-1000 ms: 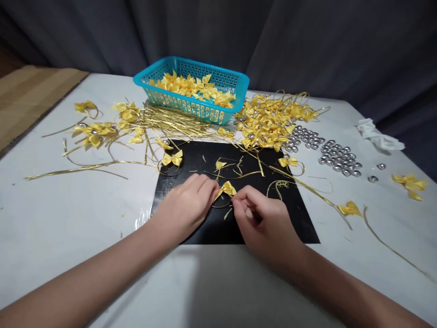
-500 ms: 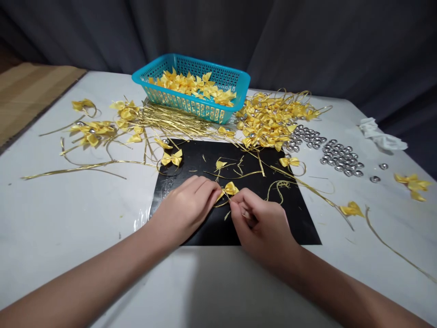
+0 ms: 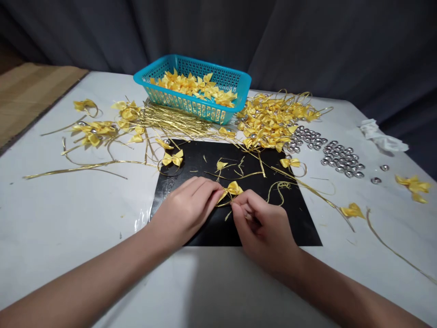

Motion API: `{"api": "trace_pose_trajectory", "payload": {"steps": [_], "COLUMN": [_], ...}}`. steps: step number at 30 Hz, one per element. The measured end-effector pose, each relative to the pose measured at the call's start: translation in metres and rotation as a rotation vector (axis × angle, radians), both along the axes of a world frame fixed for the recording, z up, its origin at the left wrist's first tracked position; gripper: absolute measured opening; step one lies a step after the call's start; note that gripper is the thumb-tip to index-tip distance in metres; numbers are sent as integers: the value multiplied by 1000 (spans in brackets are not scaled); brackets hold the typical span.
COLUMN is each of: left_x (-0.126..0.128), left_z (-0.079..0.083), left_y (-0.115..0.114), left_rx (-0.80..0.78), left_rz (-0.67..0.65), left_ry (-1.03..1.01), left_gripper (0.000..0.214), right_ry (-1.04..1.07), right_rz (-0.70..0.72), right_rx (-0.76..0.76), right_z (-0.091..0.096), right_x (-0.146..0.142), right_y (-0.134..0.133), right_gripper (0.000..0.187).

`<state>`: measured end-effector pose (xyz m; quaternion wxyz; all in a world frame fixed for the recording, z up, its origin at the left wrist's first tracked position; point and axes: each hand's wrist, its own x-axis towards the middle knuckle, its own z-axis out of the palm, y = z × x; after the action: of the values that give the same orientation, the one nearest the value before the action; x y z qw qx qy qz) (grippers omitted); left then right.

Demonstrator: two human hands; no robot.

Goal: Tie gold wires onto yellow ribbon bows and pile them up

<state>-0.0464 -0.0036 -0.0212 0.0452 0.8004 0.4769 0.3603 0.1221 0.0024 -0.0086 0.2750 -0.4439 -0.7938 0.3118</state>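
Note:
Over the black mat (image 3: 211, 234), a yellow ribbon bow (image 3: 233, 188) with a loop of gold cord (image 3: 223, 205) sits between my two hands. My left hand (image 3: 189, 207) pinches the bow's left side, its fingers closed and pressed together. My right hand (image 3: 268, 228) is closed in a pinch on the gold cord, just below and right of the bow. The cord's crossing point is partly covered by my fingertips. Scraps of cord and thread (image 3: 280, 187) lie on the mat, along with a small yellow ribbon piece (image 3: 221, 165).
Behind the mat stands a turquoise basket (image 3: 242, 86) of yellow bows, with gold cord lengths (image 3: 170, 119) before it. Finished-looking bows (image 3: 269, 118) pile at right, beside silver beads (image 3: 343, 159). A white cloth (image 3: 384, 135) lies far right. More bows (image 3: 92, 130) lie left.
Both hands keep their pinches and stay in nearly the same place. The bow has shifted very slightly to the right, and the whole view has moved a little.

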Motion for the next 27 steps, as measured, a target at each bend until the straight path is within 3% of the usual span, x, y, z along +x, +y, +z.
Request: {"api": "trace_pose_trajectory", "payload": {"steps": [27], "left_x": [0], "left_z": [2], "left_y": [-1], "left_rx": [37], "left_rz": [-31], "left_ry": [-83], "left_gripper": [4], "right_ry": [17], "right_rz": [-12], "right_rx": [-43], "right_z": [4], "right_x": [0], "right_y": [-3], "right_gripper": [14]}}
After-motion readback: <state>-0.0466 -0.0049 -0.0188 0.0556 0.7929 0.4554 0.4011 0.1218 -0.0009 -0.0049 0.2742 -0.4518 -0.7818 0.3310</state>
